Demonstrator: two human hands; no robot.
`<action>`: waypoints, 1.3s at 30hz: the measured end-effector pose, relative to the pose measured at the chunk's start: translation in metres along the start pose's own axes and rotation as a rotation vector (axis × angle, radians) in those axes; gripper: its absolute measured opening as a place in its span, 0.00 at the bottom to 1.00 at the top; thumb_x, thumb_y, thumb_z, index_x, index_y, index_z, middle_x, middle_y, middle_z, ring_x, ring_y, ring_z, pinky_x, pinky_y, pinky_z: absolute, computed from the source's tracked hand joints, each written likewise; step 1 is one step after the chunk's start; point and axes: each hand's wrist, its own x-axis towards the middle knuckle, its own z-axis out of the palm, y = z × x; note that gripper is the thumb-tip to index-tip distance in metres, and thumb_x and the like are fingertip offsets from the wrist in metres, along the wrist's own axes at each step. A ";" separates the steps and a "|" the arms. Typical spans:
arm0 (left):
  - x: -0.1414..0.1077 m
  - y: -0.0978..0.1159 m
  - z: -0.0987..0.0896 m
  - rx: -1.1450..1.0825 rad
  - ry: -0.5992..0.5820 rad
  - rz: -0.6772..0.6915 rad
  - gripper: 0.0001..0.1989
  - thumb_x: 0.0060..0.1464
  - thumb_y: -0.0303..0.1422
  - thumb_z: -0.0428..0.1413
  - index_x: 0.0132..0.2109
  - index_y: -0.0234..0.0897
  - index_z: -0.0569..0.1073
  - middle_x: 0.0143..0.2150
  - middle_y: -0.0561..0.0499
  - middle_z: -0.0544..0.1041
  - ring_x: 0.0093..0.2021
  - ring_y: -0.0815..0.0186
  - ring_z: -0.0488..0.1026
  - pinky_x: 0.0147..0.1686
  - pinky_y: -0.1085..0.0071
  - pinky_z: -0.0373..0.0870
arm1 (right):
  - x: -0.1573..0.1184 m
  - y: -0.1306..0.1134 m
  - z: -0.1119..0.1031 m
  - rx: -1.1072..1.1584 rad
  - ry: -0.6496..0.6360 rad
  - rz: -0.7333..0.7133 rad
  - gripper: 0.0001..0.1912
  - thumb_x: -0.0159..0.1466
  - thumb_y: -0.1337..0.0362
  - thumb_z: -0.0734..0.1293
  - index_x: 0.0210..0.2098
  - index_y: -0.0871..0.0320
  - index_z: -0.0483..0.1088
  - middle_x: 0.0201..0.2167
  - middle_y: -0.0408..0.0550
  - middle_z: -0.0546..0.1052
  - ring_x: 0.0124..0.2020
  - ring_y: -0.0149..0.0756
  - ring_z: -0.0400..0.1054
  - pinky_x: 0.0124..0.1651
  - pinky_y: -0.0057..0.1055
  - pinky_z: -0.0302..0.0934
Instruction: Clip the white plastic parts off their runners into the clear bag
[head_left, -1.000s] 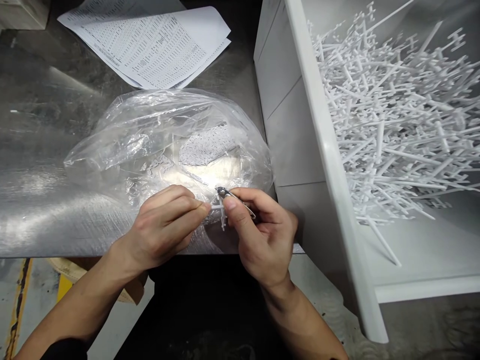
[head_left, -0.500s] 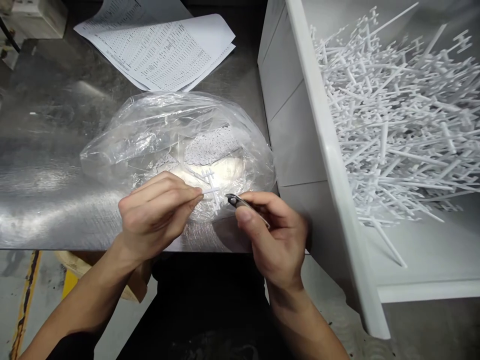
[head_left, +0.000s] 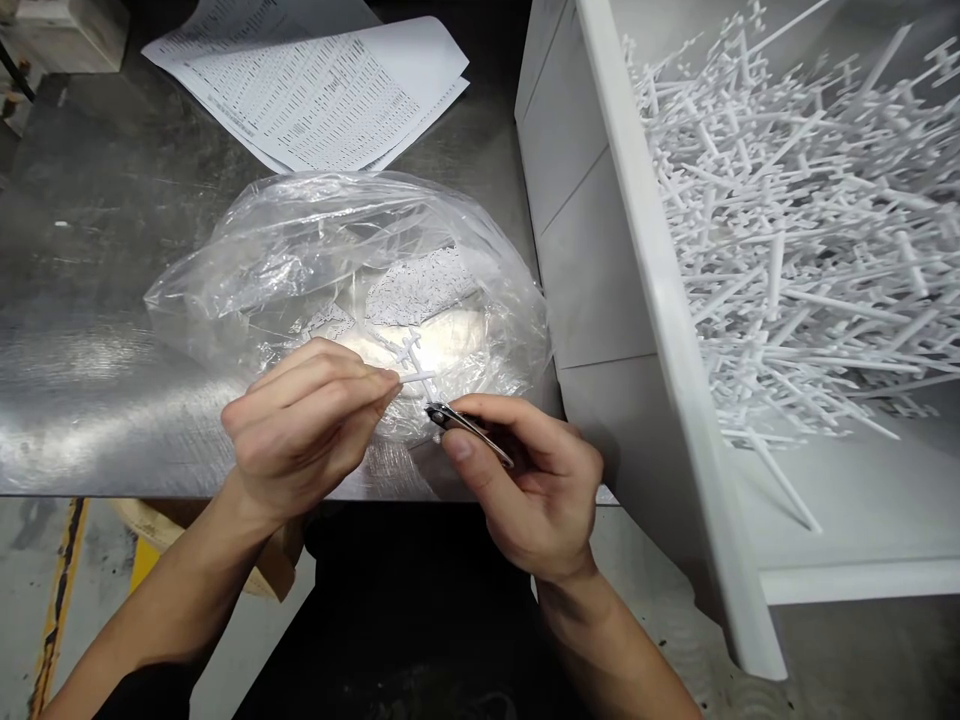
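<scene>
The left hand [head_left: 311,425] pinches a branched white stick [head_left: 416,378] between thumb and fingers; the right hand [head_left: 529,485], fingers clamped on nail clippers [head_left: 472,433], has their tip at one branch. Both are above a clear bag [head_left: 285,240] on the metal table [head_left: 90,250], printed sheets [head_left: 322,95] beyond.

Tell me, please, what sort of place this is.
Probably a factory or workshop: a scuffed metal table, a large bin heaped with thin white pieces, and a worn yellow floor line suggest it.
</scene>
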 end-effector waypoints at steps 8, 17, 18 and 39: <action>0.000 -0.002 0.004 0.061 -0.058 -0.029 0.11 0.59 0.19 0.68 0.43 0.38 0.80 0.35 0.54 0.84 0.34 0.66 0.82 0.38 0.65 0.80 | 0.007 -0.005 0.003 -0.028 0.073 0.069 0.02 0.70 0.64 0.76 0.41 0.55 0.83 0.28 0.41 0.82 0.25 0.31 0.72 0.30 0.30 0.67; 0.003 0.000 0.002 0.049 -0.014 -0.077 0.12 0.59 0.19 0.68 0.44 0.41 0.81 0.35 0.56 0.84 0.35 0.67 0.82 0.38 0.66 0.80 | 0.010 -0.005 0.003 0.051 0.146 0.151 0.05 0.69 0.61 0.76 0.40 0.55 0.83 0.26 0.41 0.80 0.23 0.30 0.70 0.27 0.28 0.67; 0.003 0.000 0.001 0.026 0.002 -0.069 0.13 0.58 0.18 0.68 0.45 0.41 0.82 0.36 0.55 0.84 0.35 0.66 0.82 0.38 0.66 0.81 | 0.010 -0.005 0.003 0.055 0.166 0.148 0.04 0.69 0.61 0.76 0.40 0.54 0.83 0.26 0.41 0.81 0.23 0.30 0.71 0.28 0.28 0.68; 0.003 0.001 -0.001 -0.009 0.028 -0.035 0.15 0.59 0.19 0.68 0.47 0.45 0.83 0.38 0.56 0.85 0.36 0.65 0.83 0.38 0.63 0.84 | 0.010 -0.003 0.004 -0.062 0.115 0.070 0.04 0.71 0.61 0.75 0.43 0.54 0.84 0.34 0.44 0.87 0.30 0.36 0.79 0.35 0.34 0.75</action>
